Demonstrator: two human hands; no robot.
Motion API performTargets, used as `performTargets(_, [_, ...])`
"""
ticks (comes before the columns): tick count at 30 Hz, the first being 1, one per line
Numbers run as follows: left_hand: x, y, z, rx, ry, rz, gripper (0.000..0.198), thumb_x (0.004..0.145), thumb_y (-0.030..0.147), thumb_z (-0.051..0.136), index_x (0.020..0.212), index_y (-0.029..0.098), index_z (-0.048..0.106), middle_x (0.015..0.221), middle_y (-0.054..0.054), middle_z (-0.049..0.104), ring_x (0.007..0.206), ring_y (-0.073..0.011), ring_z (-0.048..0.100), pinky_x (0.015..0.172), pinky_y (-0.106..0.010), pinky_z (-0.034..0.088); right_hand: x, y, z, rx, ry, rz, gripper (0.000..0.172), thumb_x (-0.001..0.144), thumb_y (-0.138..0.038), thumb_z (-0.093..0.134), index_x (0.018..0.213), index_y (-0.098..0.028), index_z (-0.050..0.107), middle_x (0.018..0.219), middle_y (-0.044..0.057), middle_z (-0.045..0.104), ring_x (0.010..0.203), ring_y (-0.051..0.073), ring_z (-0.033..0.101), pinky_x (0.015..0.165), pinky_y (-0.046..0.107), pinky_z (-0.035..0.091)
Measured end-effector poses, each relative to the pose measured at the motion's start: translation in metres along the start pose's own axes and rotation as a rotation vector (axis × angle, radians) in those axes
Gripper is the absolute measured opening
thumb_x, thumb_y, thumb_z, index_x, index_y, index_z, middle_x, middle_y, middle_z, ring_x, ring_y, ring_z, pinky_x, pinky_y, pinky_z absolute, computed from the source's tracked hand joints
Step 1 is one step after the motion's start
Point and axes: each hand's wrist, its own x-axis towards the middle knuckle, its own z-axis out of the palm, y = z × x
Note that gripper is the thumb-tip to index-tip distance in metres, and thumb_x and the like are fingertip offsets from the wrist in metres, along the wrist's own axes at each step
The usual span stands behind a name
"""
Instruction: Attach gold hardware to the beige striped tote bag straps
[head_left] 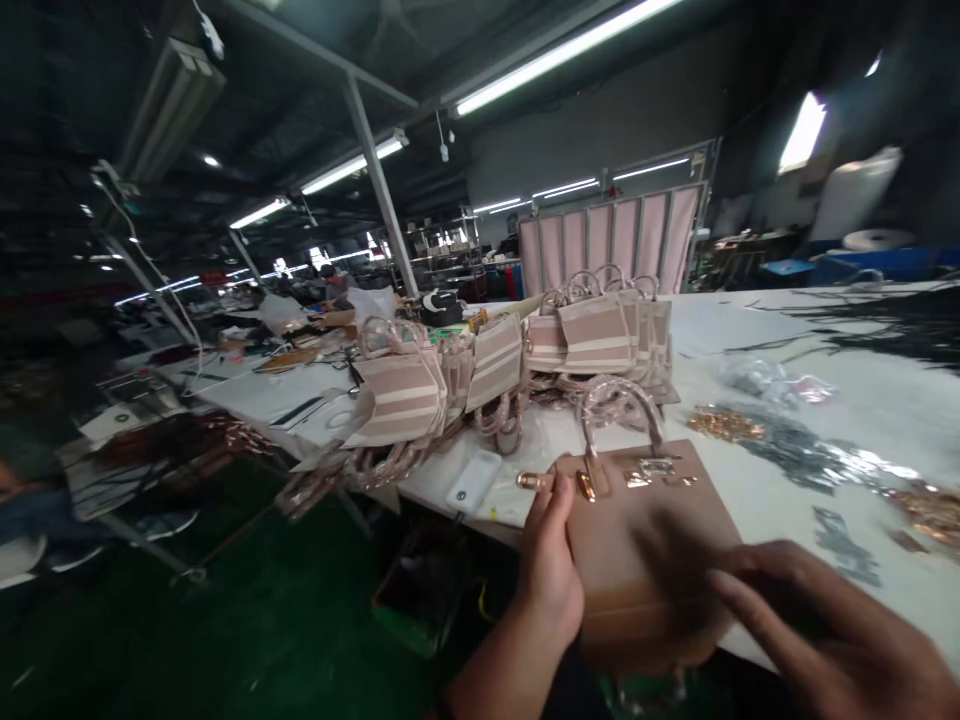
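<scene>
Left hand (551,570) gripping tan handbag (645,545), right hand (832,630) touching

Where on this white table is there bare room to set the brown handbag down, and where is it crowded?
Free: the table stretch right of the striped bags, beyond the gold fittings; also the patch right of the brown handbag, below the silvery packets. Crowded: the heap of striped bags and the scattered hardware at right.
</scene>
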Motion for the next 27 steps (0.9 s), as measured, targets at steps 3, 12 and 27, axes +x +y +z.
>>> performTargets(3, [-0.008,0.007,0.007,0.018,0.019,0.057,0.053,0.087,0.056,0.085,0.13,0.026,0.077,0.145,-0.008,0.073,0.149,-0.0303,0.057,0.126,-0.04,0.044,0.008,-0.031,0.017,0.154,-0.139,-0.062,0.026,0.102,-0.053,0.075,0.098,-0.028,0.079,0.094,0.007,0.077,0.075,0.026,0.075,0.062,0.03,0.061])
performTargets(12, [-0.021,0.013,0.014,0.059,0.016,0.183,0.05,0.095,0.054,0.078,0.137,0.026,0.074,0.151,-0.006,0.069,0.155,-0.0274,0.051,0.127,-0.037,0.044,0.047,-0.057,0.062,0.136,-0.234,0.014,0.025,0.104,-0.048,0.071,0.097,-0.025,0.075,0.087,0.001,0.074,0.075,0.021,0.068,0.068,0.031,0.047])
performTargets(27, [-0.038,-0.013,0.014,0.229,0.074,0.262,0.046,0.103,0.053,0.069,0.142,0.029,0.073,0.158,-0.002,0.064,0.155,-0.0268,0.049,0.126,-0.033,0.045,0.059,-0.077,0.065,-0.437,-0.332,-0.108,0.031,0.116,-0.037,0.053,0.092,-0.02,0.062,0.078,0.006,0.071,0.063,0.02,0.061,0.06,0.037,0.017])
